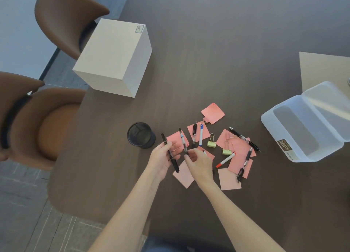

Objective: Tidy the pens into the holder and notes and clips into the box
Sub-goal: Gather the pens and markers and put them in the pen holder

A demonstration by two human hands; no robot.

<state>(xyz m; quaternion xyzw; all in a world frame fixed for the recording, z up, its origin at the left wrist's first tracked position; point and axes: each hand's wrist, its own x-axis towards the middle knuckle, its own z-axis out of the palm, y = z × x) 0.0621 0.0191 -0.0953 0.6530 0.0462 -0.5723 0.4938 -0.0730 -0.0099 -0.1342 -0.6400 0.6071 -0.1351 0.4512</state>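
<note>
Both bare hands are up over the dark brown table. The left hand has its fingers curled around a black pen, thumb pressed on the barrel, the pen slanting with one end poking out above the fingers and the other below the palm. The right hand pinches the lower end of a clear-barrelled pen with black tip between thumb and fingertips, holding it nearly upright just beside the left hand.

The round black mesh pen holder stands just left of the hands, with nothing visible inside. Pink sticky notes lie scattered to the right, with two green binder clips and more pens lying on them, among them a white marker with red cap and a white pen with blue cap. The translucent plastic box with hinged lid sits open at the far right, well apart from the clutter. A white cardboard box stands behind the holder.
</note>
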